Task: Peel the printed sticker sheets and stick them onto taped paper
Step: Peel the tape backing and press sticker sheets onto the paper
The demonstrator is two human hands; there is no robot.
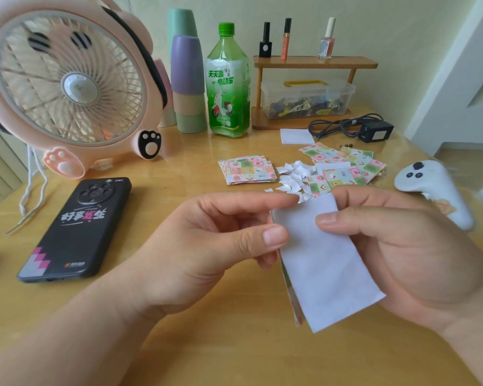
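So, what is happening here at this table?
A person holds one sticker sheet above the table, white backing toward the camera. The left hand pinches its left edge and the right hand grips its top, apparently starting to peel. A stack of printed sheets and torn white scraps lie behind.

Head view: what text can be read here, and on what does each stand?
"天天赢" and "电动车": label of the green plastic drink bottle
"绿茶": same label, small
"好事发生": black phone case
Small print at the case's lower end and the pink nail polish bottle label: too blurred to read
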